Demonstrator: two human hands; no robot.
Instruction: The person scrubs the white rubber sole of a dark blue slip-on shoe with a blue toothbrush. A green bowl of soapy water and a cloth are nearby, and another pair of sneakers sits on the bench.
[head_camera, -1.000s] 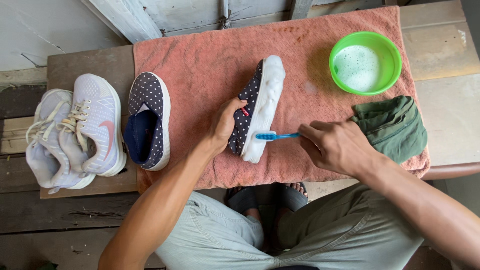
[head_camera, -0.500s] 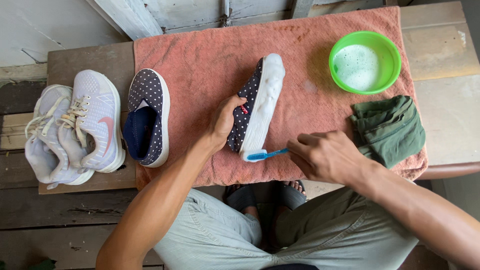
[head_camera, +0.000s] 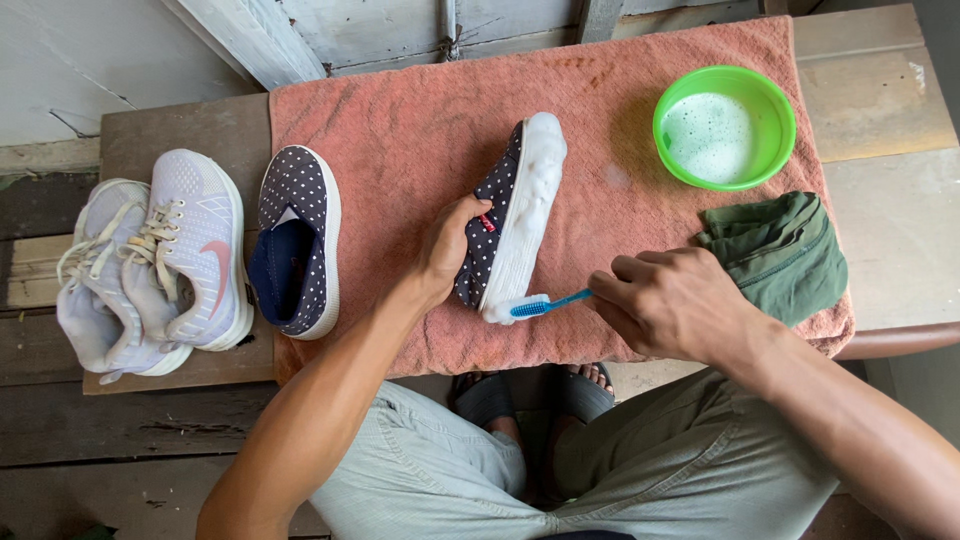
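Toothbrush on soapy sole

Right hand (head_camera: 672, 305) fingers closed around a blue toothbrush (head_camera: 545, 304), bristles touching the foamy white sole at the near end of a dotted navy shoe (head_camera: 508, 215). Left hand (head_camera: 448, 245) grips that shoe's upper, holding it on its side on the pink towel (head_camera: 400, 130). Matching shoe (head_camera: 296, 240) lies left (upright), pale sneakers (head_camera: 150, 262) beyond; green bowl (head_camera: 724, 128) of suds and green cloth (head_camera: 780, 252) right.

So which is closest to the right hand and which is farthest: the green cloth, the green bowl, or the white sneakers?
From the right hand:
1. Green cloth, just beside it, to its right.
2. Green bowl, at the far right of the towel.
3. White sneakers, at the far left.
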